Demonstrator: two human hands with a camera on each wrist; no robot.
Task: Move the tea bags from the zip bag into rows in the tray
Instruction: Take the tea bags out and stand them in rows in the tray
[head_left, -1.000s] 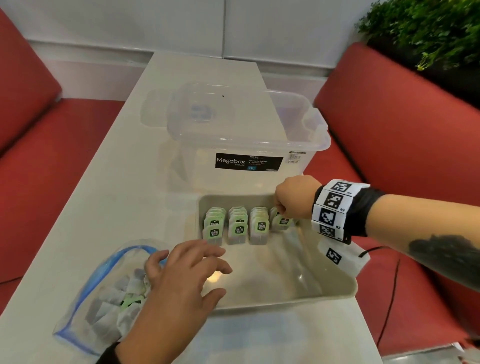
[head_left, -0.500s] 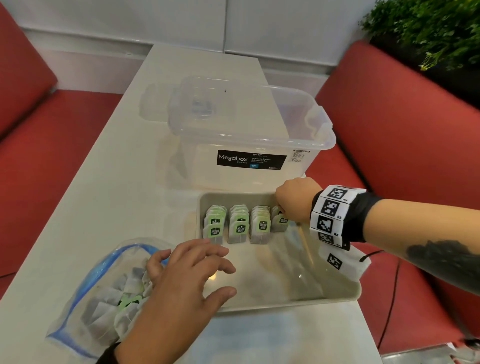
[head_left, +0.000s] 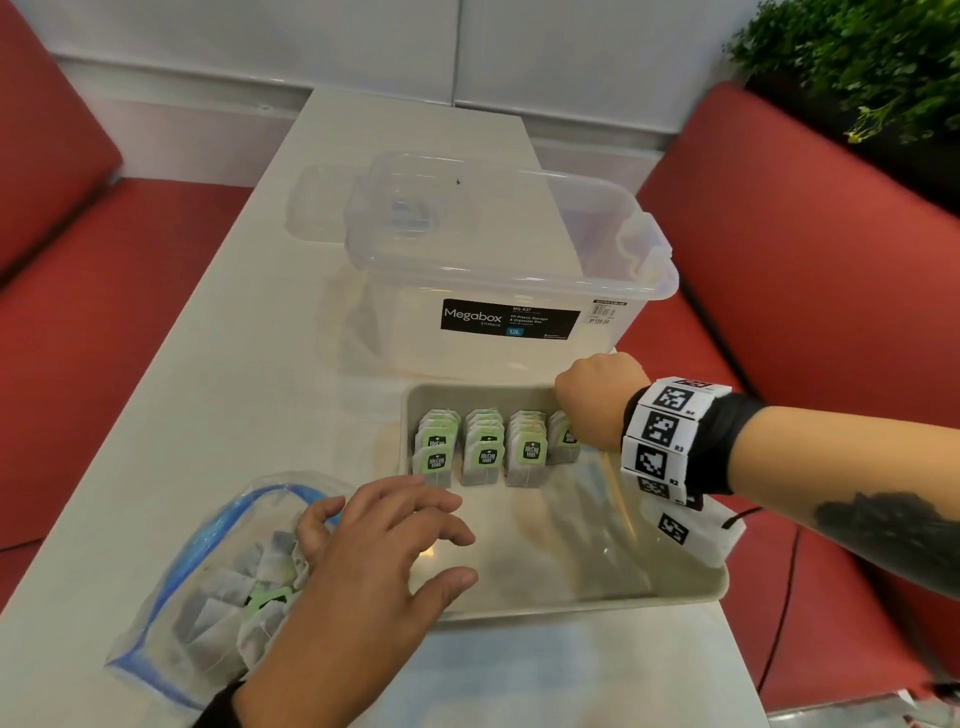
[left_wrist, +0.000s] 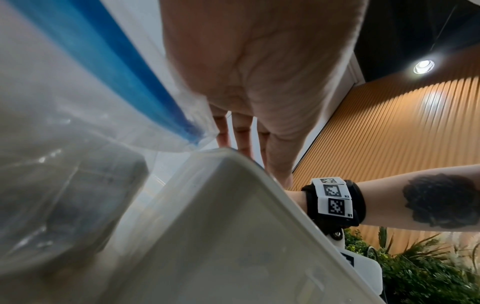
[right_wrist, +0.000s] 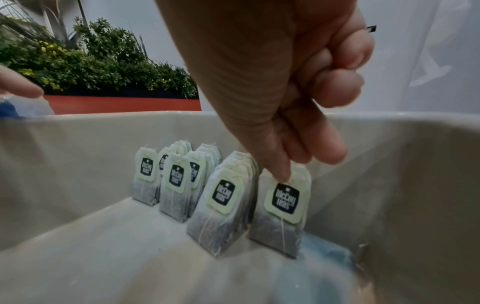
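A grey tray (head_left: 597, 545) lies on the table. Three rows of upright tea bags (head_left: 483, 452) with green tags stand at its back left. My right hand (head_left: 563, 415) is at a fourth row beside them. In the right wrist view its thumb and forefinger (right_wrist: 293, 170) pinch the top of an upright tea bag (right_wrist: 283, 211) standing on the tray floor next to the other rows (right_wrist: 176, 185). A blue-rimmed zip bag (head_left: 208, 597) with several loose tea bags lies left of the tray. My left hand (head_left: 395, 540) spreads over its mouth and the tray's left rim (left_wrist: 233, 205), holding nothing.
A clear Megabox storage box (head_left: 493, 270) stands just behind the tray, its lid (head_left: 322, 202) lying further back. The white table (head_left: 234, 364) is narrow, with red seats (head_left: 779, 260) on both sides and a plant (head_left: 857, 62) at the far right.
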